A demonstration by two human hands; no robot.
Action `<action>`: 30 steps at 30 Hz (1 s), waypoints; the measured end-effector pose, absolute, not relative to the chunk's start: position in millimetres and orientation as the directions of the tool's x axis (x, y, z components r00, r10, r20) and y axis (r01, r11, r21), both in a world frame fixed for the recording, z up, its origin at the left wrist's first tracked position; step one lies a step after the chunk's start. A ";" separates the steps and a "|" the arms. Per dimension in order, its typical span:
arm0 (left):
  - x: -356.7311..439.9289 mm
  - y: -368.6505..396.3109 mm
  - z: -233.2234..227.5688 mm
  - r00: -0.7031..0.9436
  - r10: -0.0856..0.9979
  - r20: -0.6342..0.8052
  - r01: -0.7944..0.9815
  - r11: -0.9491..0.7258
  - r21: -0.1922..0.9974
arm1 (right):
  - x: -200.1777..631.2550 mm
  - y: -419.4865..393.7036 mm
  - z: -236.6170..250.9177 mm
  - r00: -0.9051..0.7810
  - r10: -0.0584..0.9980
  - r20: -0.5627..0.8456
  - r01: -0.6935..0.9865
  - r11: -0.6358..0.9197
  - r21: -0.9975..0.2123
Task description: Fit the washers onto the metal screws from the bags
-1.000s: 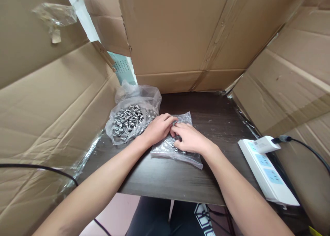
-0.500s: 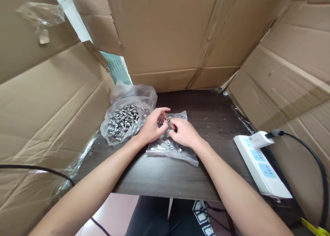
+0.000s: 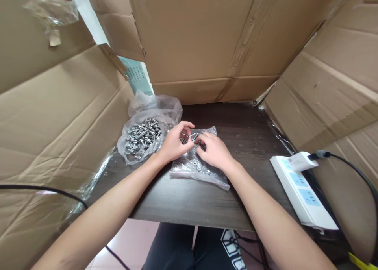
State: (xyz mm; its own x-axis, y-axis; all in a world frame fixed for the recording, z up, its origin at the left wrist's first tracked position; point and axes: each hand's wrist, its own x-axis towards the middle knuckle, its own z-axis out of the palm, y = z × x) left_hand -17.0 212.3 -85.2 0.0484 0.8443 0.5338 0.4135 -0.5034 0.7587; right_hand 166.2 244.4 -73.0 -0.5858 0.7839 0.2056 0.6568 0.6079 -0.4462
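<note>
My left hand (image 3: 176, 142) is closed in a pinch, thumb and forefinger on a small metal bolt (image 3: 193, 136) above a clear zip bag. Just to its right is my right hand (image 3: 215, 150), its fingers curled with the tips close to the bolt. What those fingertips grip is hidden. Beneath both hands lies the flat clear plastic bag (image 3: 203, 177), with several loose metal nuts (image 3: 199, 169) on or in it. An open plastic bag (image 3: 121, 144) heaped with metal bolts (image 3: 144, 134) stands left of my left hand.
The dark wooden table (image 3: 183, 207) is walled by cardboard panels (image 3: 191, 37) at the back and both sides. At the right lies a white power strip (image 3: 298, 199) with a plugged-in adapter (image 3: 301, 161) and black cable. Another black cable (image 3: 44, 188) runs in from the left.
My right hand has drawn slightly to the right, away from my left fingertips, and its fingers have loosened a little. My left hand keeps its pinch. The whole view has shifted slightly.
</note>
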 end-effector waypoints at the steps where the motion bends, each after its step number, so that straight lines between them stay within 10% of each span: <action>1: -16.6 212.2 -85.2 0.042 0.846 0.531 0.414 -0.498 0.762 | 165.3 243.8 -72.9 -0.587 0.785 0.196 0.665 0.606 -0.437; 12: -18.7 214.7 -87.1 0.098 0.825 0.557 0.493 -0.526 0.693 | 164.6 249.1 -79.7 -0.544 0.800 0.251 0.590 0.578 -0.564; 20: -19.6 212.6 -85.8 0.211 0.813 0.542 0.502 -0.566 0.654 | 161.9 249.9 -77.7 -0.387 0.887 0.252 0.257 0.367 -0.894; 30: -21.0 214.3 -86.3 0.195 0.818 0.541 0.482 -0.561 0.674 | 161.0 250.3 -82.1 -0.372 0.896 0.242 0.135 0.310 -0.941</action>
